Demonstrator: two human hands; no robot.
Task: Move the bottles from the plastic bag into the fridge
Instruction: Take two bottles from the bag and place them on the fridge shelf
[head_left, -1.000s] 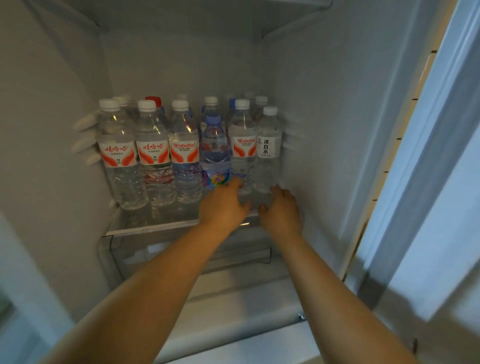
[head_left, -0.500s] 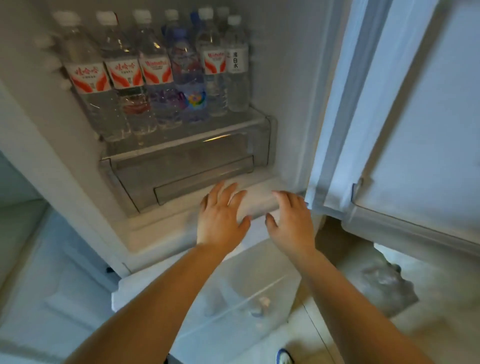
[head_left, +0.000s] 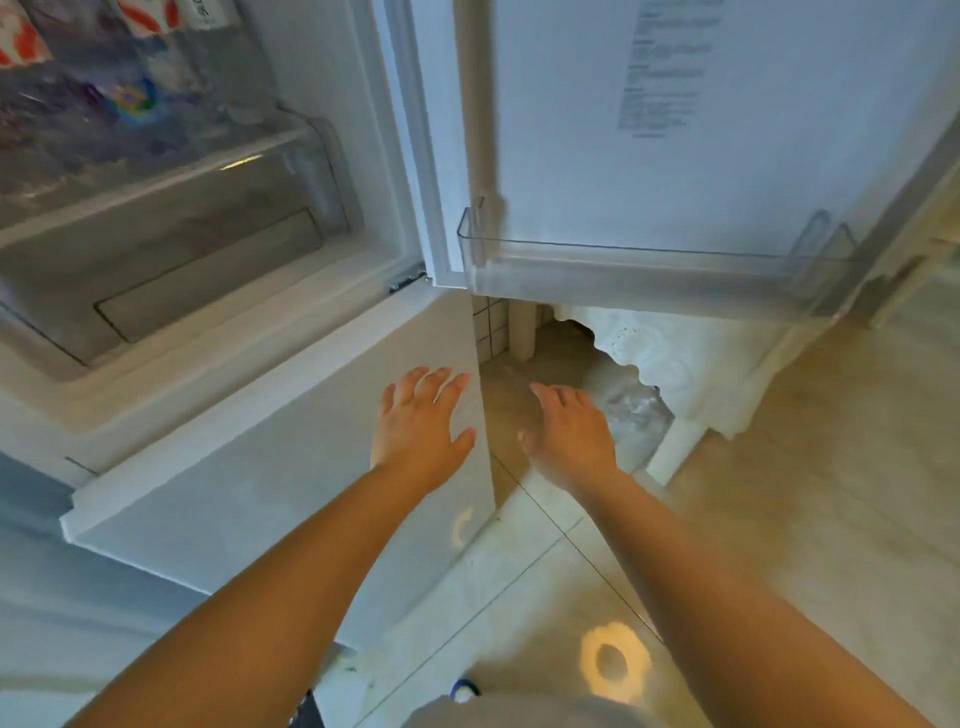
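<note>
Fingers (head_left: 439, 382) of the left hand (head_left: 418, 431) are straight and slightly spread, holding nothing, with the palm facing down in front of the white lower door panel (head_left: 291, 467) of the fridge (head_left: 395, 130). Fingers of the right hand (head_left: 571, 436) are also extended and relaxed, empty, reaching out over the tiled floor (head_left: 779, 493) just beside that panel. Both bare forearms stretch forward from the bottom of the view. At the upper left, blurred bottles (head_left: 130, 78) with red and white labels stand on a shelf inside the fridge, above a clear drawer (head_left: 171, 249). The upper fridge door (head_left: 727, 130) stands open at the right, with a clear door tray (head_left: 649, 270) along its lower edge. Beyond the right hand, on the floor under a white lace-edged cloth (head_left: 675, 353), lies a crumpled clear plastic bag (head_left: 641, 410); whether any bottles are in it cannot be told. Two pale rings of light fall on the floor near the bottom of the view.
</note>
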